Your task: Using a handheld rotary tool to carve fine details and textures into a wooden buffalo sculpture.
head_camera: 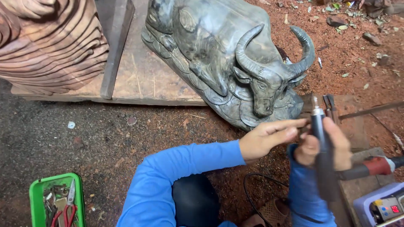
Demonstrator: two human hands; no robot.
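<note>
Both hands meet at four o'clock below the buffalo carving (235, 63): right hand (324, 147) clamped around a rotary tool (322, 155), left hand (269, 138) fingers pinching near its neck.

Carving workshop; buffalo carving (235, 63); sawdust floor (357, 54); tool tray (35, 197)

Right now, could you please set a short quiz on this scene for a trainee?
1. True or false: the right hand grips the slim grey pen-shaped rotary tool with its tip pointing up.
2. Which way do the curved horns of the dark carved wooden buffalo figure sweep? A) upward B) downward
3. What lies in the green plastic tray at lower left?

Key
1. True; the left hand touches the tool near its upper end.
2. A.
3. Small metal hand tools, among them red-handled pliers.
</note>
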